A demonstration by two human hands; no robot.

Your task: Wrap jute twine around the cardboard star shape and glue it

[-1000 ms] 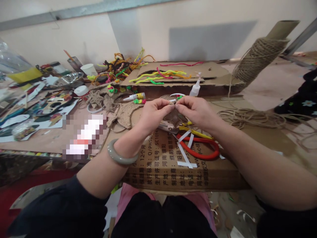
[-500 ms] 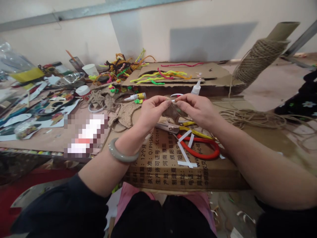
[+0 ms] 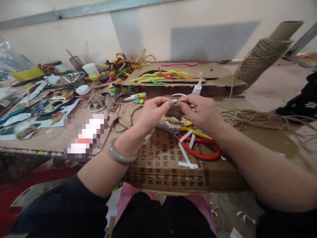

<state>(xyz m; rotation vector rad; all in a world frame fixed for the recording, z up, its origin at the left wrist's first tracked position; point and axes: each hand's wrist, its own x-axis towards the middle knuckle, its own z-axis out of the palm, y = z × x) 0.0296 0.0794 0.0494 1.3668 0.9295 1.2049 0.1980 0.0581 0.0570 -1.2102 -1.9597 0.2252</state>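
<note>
Above the cardboard box (image 3: pixel 163 175), my left hand (image 3: pixel 157 114) is closed in a pinch of thumb and forefinger. My right hand (image 3: pixel 201 110) pinches in the same way, a short gap away. A small white strip (image 3: pixel 174 100) shows between the two sets of fingertips; whether twine runs along with it is too small to tell. Just below the hands lie red-handled scissors (image 3: pixel 210 155), blades pointing left, with yellow-handled scissors (image 3: pixel 198 133) beside them. Cut white strips (image 3: pixel 184 153) rest over the red handle and on the box.
A twine roll (image 3: pixel 264 58) stands tilted at the right, loose twine (image 3: pixel 247 119) coiled below it. A white glue bottle (image 3: pixel 197 88) stands behind my right hand; a glue tube (image 3: pixel 136 96) lies left. Pipe cleaners (image 3: pixel 160 75) lie on cardboard at the back. A coiled twine piece (image 3: pixel 126 114) lies left.
Both hands stay pinched, with slight shifts of the fingers; my right hand has turned a little. More of a white curved strip now shows beneath the hands.
</note>
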